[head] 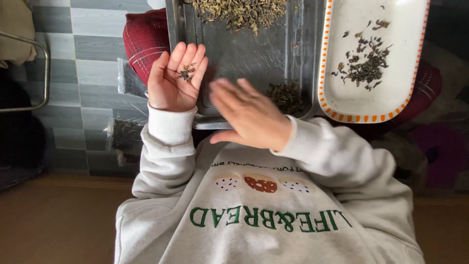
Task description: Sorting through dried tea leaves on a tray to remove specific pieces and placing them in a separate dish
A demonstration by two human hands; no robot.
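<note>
Head view. Left hand [172, 80] is raised palm up, fingers together and nearly straight, with a small clump of dark dried leaves [186, 73] resting on the fingers. Right hand [248, 115] is flat and open, blurred, holding nothing, just beside the left hand and above the near rim of the metal tray [254, 49]. Tray carries 2 leaf heaps: a large heap [242, 12] at the far end, a small heap [286, 96] near the right wrist. A white dish [342, 93] with an orange-marked rim lies beside the tray, holding scattered leaves [366, 63].

Clear packets [128, 78] lie on grey tiled floor [90, 54].
</note>
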